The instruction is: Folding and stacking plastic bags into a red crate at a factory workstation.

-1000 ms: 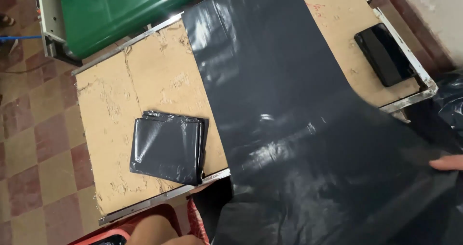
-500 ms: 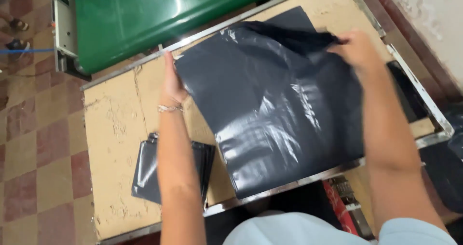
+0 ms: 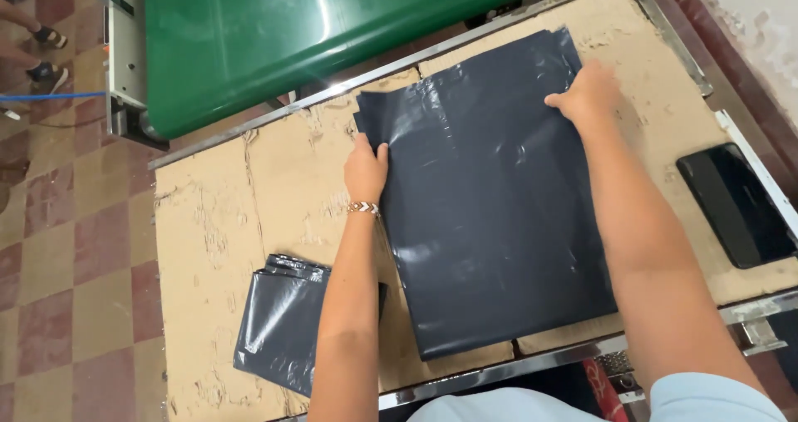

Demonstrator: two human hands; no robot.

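Black plastic bag (image 3: 490, 222) flat on cardboard-topped table (image 3: 216, 222), both hands pressing edges.

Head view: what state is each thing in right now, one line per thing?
Black plastic bag: spread flat on the table, creased.
Left hand: pressing the bag's left edge.
Right hand: flat on the bag's top right corner.
Folded bags: stacked, partly under the left forearm.
Phone: screen dark, lying flat.
Cardboard tabletop: scored and torn.

phone screen (image 3: 736, 204) | flat black rectangle, dark | table's right edge, beside metal rim
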